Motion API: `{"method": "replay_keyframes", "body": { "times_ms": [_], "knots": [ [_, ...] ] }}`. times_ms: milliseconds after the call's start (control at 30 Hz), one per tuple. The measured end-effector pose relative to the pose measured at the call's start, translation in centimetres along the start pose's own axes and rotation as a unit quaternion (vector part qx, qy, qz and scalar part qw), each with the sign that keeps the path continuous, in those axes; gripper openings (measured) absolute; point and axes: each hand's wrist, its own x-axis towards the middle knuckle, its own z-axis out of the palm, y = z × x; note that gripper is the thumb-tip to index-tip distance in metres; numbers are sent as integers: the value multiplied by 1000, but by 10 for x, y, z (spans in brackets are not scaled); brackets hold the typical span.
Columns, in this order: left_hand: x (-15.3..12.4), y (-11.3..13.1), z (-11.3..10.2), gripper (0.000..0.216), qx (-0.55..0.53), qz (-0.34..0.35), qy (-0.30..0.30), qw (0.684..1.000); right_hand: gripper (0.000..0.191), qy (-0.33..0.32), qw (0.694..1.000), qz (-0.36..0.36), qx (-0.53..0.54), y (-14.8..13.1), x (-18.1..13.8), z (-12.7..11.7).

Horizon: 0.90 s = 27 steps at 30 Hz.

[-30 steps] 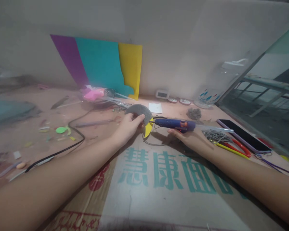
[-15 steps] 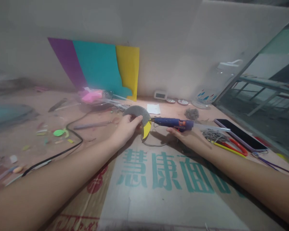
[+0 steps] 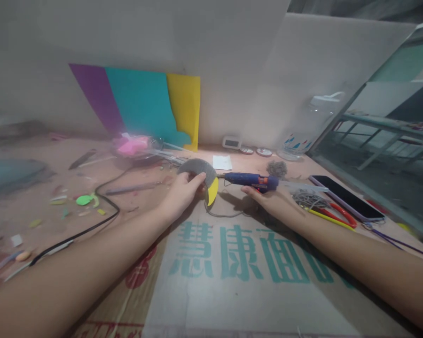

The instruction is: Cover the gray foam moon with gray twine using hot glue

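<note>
Between the thumb and fingers of my left hand (image 3: 185, 193) is a crescent (image 3: 199, 166), mostly covered in grey cord, with its lower tip bare yellow. A loose grey cord (image 3: 225, 215) hangs from that tip and curves off to the right. My right hand (image 3: 273, 199) is wrapped round a blue glue gun (image 3: 245, 179) with a clear glue stick (image 3: 303, 186) protruding from its rear. The nozzle points left, close to the crescent's right edge where grey meets yellow; I cannot tell whether they touch.
Right of my right hand lie a tangle of grey cord (image 3: 310, 199), red-handled scissors (image 3: 343, 216) and a phone (image 3: 345, 197). A clear bottle (image 3: 303, 129) stands behind. Coloured sheets (image 3: 137, 101) lean on the wall. A black cable (image 3: 105, 201) and scraps lie left; printed cardboard (image 3: 211, 300) lies in front.
The whole view has shifted slightly. The glue gun's nozzle has drawn a little away from the crescent's edge, while both hands keep their hold.
</note>
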Motion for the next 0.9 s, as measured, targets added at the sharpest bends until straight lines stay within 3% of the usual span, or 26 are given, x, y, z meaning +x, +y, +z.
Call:
{"method": "replay_keyframes", "body": {
  "times_ms": [267, 467, 600, 733, 900],
  "knots": [
    [1, -1, 1, 32, -41, -25, 18, 999, 35, 24, 999, 16, -13, 6, -1, -3],
    [1, 2, 3, 31, -17, -17, 18, 1000, 49, -16, 1000, 8, 14, 2, -1, -12],
    [1, 1, 3, 32, 39, -4, 14, 999, 49, -11, 997, -26, 73, -14, 3, -30],
    [1, -1, 1, 35, 95, 7, 14, 995, 40, 24, 992, 3, 122, -27, 11, -55],
    [0, 2, 2, 34, 130, 13, 12, 991, 39, 59, 985, -1, 161, -7, 29, -77]
  ]
}}
